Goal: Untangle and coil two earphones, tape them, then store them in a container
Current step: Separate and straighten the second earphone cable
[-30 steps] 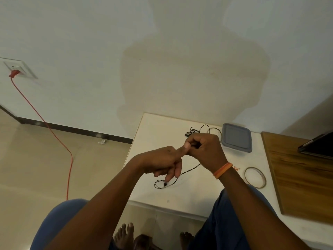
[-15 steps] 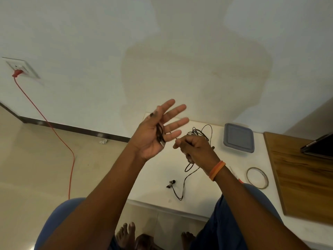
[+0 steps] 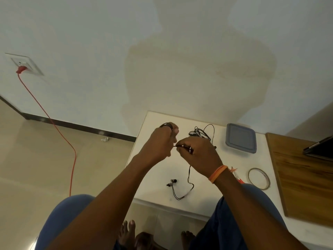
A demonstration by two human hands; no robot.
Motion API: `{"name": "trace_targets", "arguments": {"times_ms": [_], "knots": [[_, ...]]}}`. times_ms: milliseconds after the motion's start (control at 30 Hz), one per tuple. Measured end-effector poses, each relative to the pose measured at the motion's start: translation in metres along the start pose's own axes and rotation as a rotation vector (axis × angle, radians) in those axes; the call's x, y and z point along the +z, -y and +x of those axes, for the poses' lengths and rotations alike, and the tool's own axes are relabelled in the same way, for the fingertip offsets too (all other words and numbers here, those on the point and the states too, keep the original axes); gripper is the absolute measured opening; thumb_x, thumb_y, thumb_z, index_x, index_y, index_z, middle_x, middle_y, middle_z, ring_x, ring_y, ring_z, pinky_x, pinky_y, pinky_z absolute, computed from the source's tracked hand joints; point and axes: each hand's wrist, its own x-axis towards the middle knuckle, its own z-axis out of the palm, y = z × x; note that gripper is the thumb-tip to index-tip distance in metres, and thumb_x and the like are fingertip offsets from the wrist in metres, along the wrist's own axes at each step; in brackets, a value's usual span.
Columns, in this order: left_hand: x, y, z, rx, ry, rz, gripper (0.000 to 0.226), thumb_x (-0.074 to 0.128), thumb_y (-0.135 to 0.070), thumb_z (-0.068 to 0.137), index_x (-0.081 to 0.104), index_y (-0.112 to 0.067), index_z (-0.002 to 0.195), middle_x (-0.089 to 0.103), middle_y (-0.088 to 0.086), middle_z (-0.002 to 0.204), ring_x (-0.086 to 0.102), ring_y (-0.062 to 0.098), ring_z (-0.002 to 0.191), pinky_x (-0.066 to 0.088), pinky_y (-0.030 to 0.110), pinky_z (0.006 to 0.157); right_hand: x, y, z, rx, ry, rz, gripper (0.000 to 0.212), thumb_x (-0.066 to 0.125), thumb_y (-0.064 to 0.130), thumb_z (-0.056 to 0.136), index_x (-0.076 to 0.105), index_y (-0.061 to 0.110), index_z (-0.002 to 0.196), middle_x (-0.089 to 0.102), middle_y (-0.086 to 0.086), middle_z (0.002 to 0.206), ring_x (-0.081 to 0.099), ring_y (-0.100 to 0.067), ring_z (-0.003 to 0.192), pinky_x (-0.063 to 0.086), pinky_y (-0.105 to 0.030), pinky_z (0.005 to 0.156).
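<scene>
Far left on the wall: a socket with a red plug, its red cord dropping across the floor. By the dark skirting, a small white scrap on the tiles.

Over the left part of the white table: left hand, raised, fingers curled, with dark cable wound as a coil round the upper fingers. Held just beside the right hand, a short taut stretch of cable between them.

Right hand, an orange band at the wrist, fingertips pinched together on the cable. From under that hand, the rest of this earphone hanging down to the tabletop, looping near the front edge and ending in two earbuds lying left of the loop.

Behind the right hand, near the table's far edge: second earphone, a loose tangle lying on the surface, well apart from the earbuds.

Further right, a grey-lidded container, lid on, flat on the table near the wall. Nearer the front, a tape ring lying flat, just right of the right wrist. Beside the wrist, a small orange-red object, mostly hidden, identity unclear.

Far right: a wooden board touching the table's edge, with a dark tablet resting on its far corner.

Bottom: blue-clad knees and bare toes on the floor.
</scene>
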Motion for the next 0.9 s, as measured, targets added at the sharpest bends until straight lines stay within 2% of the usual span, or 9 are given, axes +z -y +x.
{"name": "trace_targets", "arguments": {"times_ms": [100, 233, 333, 433, 533, 633, 733, 800, 900], "knots": [[0.003, 0.011, -0.004, 0.022, 0.09, 0.103, 0.05, 0.036, -0.054, 0.101, 0.059, -0.016, 0.079, 0.067, -0.002, 0.064, 0.064, 0.013, 0.066, 0.048, 0.03, 0.064, -0.01, -0.007, 0.0, -0.074, -0.077, -0.062, 0.009, 0.069, 0.015, 0.085, 0.076, 0.016, 0.091, 0.072, 0.003, 0.08, 0.062, -0.011, 0.071, 0.053, -0.038, 0.069], [0.001, 0.009, -0.011, -0.106, 0.366, 0.027, 0.088, 0.016, -0.089, 0.076, 0.057, -0.012, 0.064, 0.066, 0.004, 0.053, 0.043, 0.007, 0.037, 0.035, 0.02, 0.043, -0.016, -0.009, 0.001, -0.105, -0.088, -0.023, 0.011, 0.069, 0.023, 0.088, 0.076, 0.015, 0.091, 0.069, 0.001, 0.073, 0.06, -0.013, 0.066, 0.051, -0.039, 0.066], [0.002, 0.006, -0.014, -0.157, 0.57, -0.076, 0.083, 0.021, -0.086, 0.082, 0.053, -0.013, 0.06, 0.063, 0.006, 0.053, 0.03, 0.014, 0.036, 0.027, 0.017, 0.038, -0.018, -0.013, 0.002, -0.069, -0.136, 0.024, 0.01, 0.069, 0.015, 0.087, 0.077, 0.016, 0.092, 0.072, 0.002, 0.081, 0.063, -0.014, 0.075, 0.051, -0.038, 0.073], [0.001, -0.001, -0.013, -0.132, 0.676, -0.268, 0.07, 0.034, -0.069, 0.095, 0.045, -0.016, 0.05, 0.058, 0.007, 0.052, 0.036, 0.018, 0.032, 0.034, 0.019, 0.041, -0.016, -0.015, 0.002, 0.05, -0.156, 0.141, 0.018, 0.067, 0.006, 0.087, 0.077, 0.015, 0.099, 0.068, -0.001, 0.094, 0.062, -0.016, 0.091, 0.05, -0.032, 0.082], [-0.006, -0.009, -0.013, -0.097, 0.722, -0.54, 0.068, 0.039, -0.063, 0.097, 0.041, -0.016, 0.047, 0.061, 0.008, 0.06, 0.061, 0.026, 0.043, 0.047, 0.023, 0.049, -0.012, -0.013, 0.003, 0.205, -0.122, 0.269, 0.023, 0.064, 0.009, 0.091, 0.073, 0.017, 0.11, 0.059, -0.007, 0.108, 0.056, -0.018, 0.105, 0.046, -0.019, 0.088], [-0.013, -0.012, -0.013, -0.045, 0.702, -0.749, 0.068, 0.041, -0.063, 0.093, 0.04, -0.018, 0.042, 0.067, 0.009, 0.073, 0.069, 0.027, 0.053, 0.052, 0.026, 0.053, -0.01, -0.01, 0.007, 0.337, -0.064, 0.501, 0.031, 0.056, 0.001, 0.095, 0.065, 0.011, 0.123, 0.059, -0.015, 0.118, 0.059, -0.019, 0.108, 0.051, -0.024, 0.091], [-0.022, -0.01, -0.01, -0.019, 0.578, -0.845, 0.066, 0.037, -0.061, 0.095, 0.04, -0.022, 0.041, 0.065, 0.005, 0.07, 0.059, 0.019, 0.041, 0.046, 0.025, 0.052, -0.011, -0.005, 0.007, 0.433, 0.009, 0.854, 0.035, 0.05, -0.003, 0.097, 0.058, 0.006, 0.13, 0.07, -0.009, 0.093, 0.069, -0.018, 0.078, 0.058, -0.026, 0.068], [-0.031, -0.008, -0.007, -0.028, 0.514, -0.914, 0.064, 0.04, -0.064, 0.092, 0.038, -0.021, 0.044, 0.063, 0.005, 0.069, 0.039, 0.011, 0.031, 0.036, 0.02, 0.043, -0.013, -0.006, 0.007, 0.44, -0.015, 0.896, 0.029, 0.055, 0.0, 0.095, 0.062, 0.003, 0.124, 0.072, -0.002, 0.08, 0.061, -0.019, 0.059, 0.052, -0.026, 0.055], [-0.044, -0.004, -0.001, -0.043, 0.523, -1.117, 0.063, 0.039, -0.064, 0.092, 0.047, -0.019, 0.049, 0.059, 0.0, 0.061, 0.028, 0.002, 0.027, 0.027, 0.014, 0.034, -0.014, -0.012, 0.008, 0.454, -0.035, 0.771, 0.02, 0.061, 0.012, 0.094, 0.071, 0.008, 0.111, 0.074, -0.002, 0.083, 0.055, -0.011, 0.064, 0.04, -0.022, 0.054]]}}
